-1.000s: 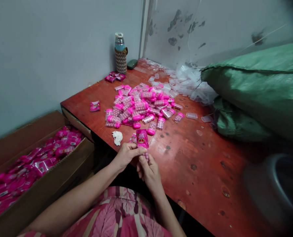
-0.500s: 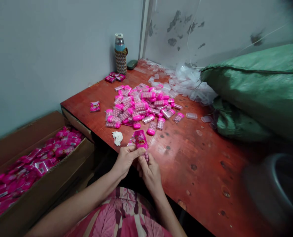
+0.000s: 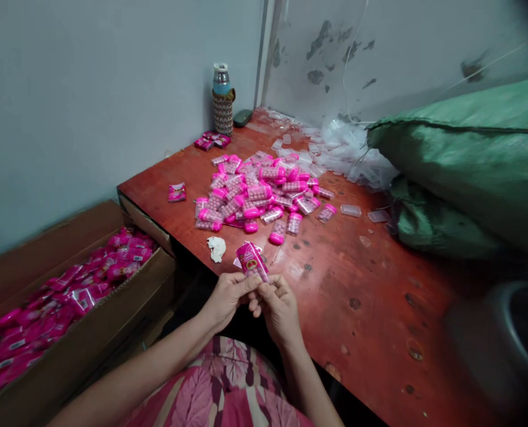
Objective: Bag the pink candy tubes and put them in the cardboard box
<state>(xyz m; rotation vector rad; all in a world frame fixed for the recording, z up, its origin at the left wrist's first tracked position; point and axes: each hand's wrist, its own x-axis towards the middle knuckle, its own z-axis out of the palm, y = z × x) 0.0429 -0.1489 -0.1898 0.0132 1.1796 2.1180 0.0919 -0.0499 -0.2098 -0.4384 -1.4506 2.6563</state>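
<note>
Just over the table's near edge, both hands meet at a small pink printed packet [image 3: 251, 258] with pale pink balls showing at its lower end. My left hand [image 3: 232, 298] pinches it from the left, thumb on top. My right hand [image 3: 280, 305] grips the lower right end, its fingers curled and partly hidden. Behind the packet lies another printed piece, mostly covered. Farther back is a heap of small clear bottles [image 3: 259, 192] with pink caps, filled with pink balls. A crumpled white tissue [image 3: 217, 249] lies left of the packet.
At the left, a cardboard box [image 3: 150, 284] holds many pink packets [image 3: 68, 290]. A flask [image 3: 223, 110] in a knitted cover stands at the back of the red table [image 3: 335, 308]. Clear plastic pieces [image 3: 350, 157], a green sack [image 3: 468, 166] and a dark round container [image 3: 508, 332] occupy the right.
The packet has tilted leftward, and fewer balls show at its lower end. My right hand has shifted round that end. The whole view has moved slightly.
</note>
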